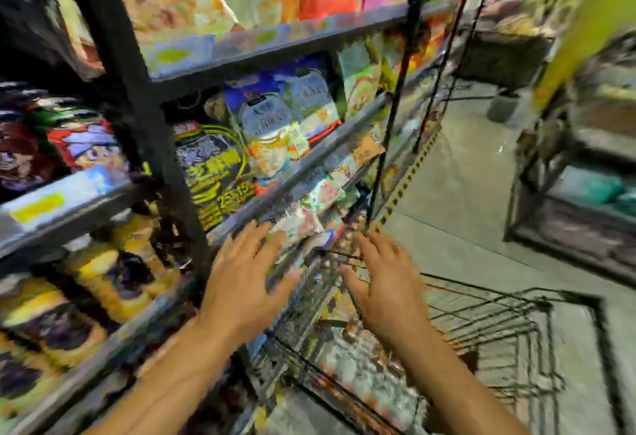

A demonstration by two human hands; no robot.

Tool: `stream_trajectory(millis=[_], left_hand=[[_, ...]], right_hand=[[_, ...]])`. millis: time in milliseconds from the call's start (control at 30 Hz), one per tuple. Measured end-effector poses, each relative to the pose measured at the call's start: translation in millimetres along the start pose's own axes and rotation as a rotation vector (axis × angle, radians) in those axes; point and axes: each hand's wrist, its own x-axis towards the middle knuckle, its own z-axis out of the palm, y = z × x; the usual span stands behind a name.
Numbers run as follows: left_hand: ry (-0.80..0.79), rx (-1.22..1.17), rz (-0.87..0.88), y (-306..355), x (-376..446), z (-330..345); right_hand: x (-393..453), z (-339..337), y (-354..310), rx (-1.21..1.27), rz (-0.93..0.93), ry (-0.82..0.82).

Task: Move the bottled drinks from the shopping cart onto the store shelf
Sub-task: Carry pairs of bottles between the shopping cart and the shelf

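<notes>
Both hands, left hand (pixel 246 276) and right hand (pixel 385 279), hovered spread and empty above the cart (pixel 481 324). Bottles (pixel 361 359) lay blurred inside the cart. Risk: a fumbled grip could drop one.

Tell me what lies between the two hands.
In the head view, no bottle: between the left hand and right hand, both open and empty, shows only blurred packaging and the cart wire.

Package (pixel 213 173) print blurred (nothing legible).
</notes>
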Motion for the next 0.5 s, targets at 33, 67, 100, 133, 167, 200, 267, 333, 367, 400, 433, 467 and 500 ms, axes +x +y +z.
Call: stream_trajectory(millis=[33, 67, 100, 133, 167, 200, 267, 333, 367, 400, 433, 467, 500], left_hand=[[-0.033, -0.008, 0.015, 11.2, 8.7, 20.3], [-0.062, -0.015, 0.027, 21.6, 16.7, 40.4], [-0.094, -0.019, 0.033, 31.1, 24.1, 61.2], [-0.129, -0.022, 0.034, 40.4, 29.6, 80.6], [-0.163, -0.029, 0.03, 48.3, 34.6, 99.4], [-0.2, -0.035, 0.024, 55.9, 38.4, 117.9], [-0.28, -0.046, 0.018, 66.6, 43.8, 153.7], [-0.336, -0.08, -0.005, 71.7, 47.6, 187.7], [-0.367, -0.103, -0.028, 72.7, 49.6, 204.1], [-0.406, -0.121, -0.049, 73.1, 52.4, 220.5], [-0.445, -0.13, -0.066, 73.2, 56.0, 237.4], [-0.496, -0.139, -0.086, 71.6, 59.8, 254.6], [-0.539, -0.148, -0.1, 69.3, 63.9, 271.9]], right_hand=[[-4.6, 2.9, 25.9, -0.028, 0.031, -0.012], [-9.3, 5.3, 49.6, -0.052, 0.063, -0.021], [-14.0, 8.2, 72.0, -0.074, 0.098, -0.04], [-18.5, 10.9, 92.1, -0.094, 0.139, -0.068], [-22.6, 14.2, 110.6, -0.109, 0.173, -0.096], [-26.6, 18.8, 127.9, -0.118, 0.207, -0.123], [-34.7, 30.9, 157.7, -0.124, 0.263, -0.162], [-41.1, 47.6, 181.1, -0.132, 0.311, -0.2], [-43.8, 58.0, 191.6, -0.132, 0.336, -0.218], [-45.9, 68.6, 200.8, -0.125, 0.368, -0.236], [-47.0, 80.7, 210.4, -0.116, 0.399, -0.255], [-47.5, 92.6, 219.2, -0.111, 0.43, -0.281], [-47.7, 105.5, 227.8, -0.11, 0.457, -0.308]])
